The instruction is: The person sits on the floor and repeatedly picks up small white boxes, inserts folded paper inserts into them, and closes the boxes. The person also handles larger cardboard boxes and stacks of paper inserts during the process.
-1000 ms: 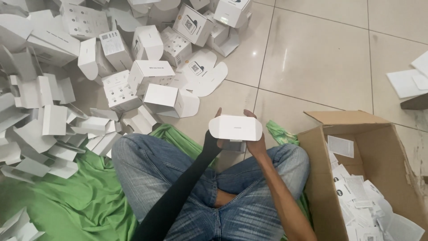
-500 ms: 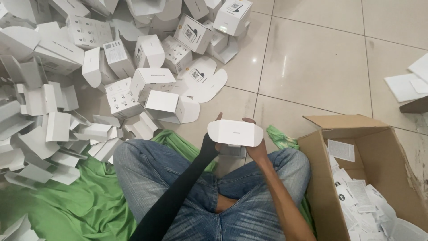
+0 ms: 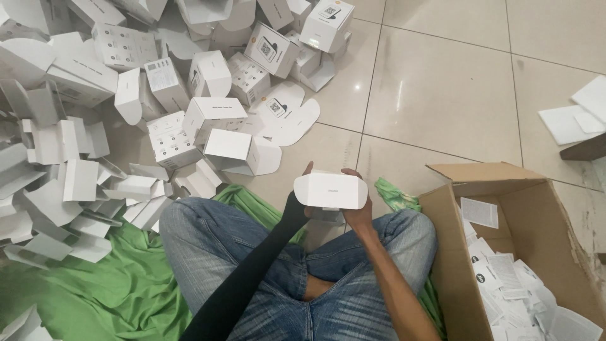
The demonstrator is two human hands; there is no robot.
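Observation:
I hold a small white carton [image 3: 329,191] above my crossed legs in blue jeans, its rounded flap facing up. My left hand [image 3: 298,203], in a black sleeve, grips the carton's left side with the thumb up along its edge. My right hand [image 3: 357,213] grips its right side and underside, fingers curled over the top corner. Most of both palms is hidden behind the carton.
A heap of white cartons [image 3: 158,107], some folded and some flat, covers the tiled floor at left and top. An open brown cardboard box [image 3: 454,252] with paper leaflets [image 3: 505,278] stands at right. A green cloth [image 3: 113,284] lies under my legs. White sheets [image 3: 574,117] lie far right.
The carton has stayed between both hands above my lap. The view has shifted slightly, so the carton heap sits a little lower in the frame.

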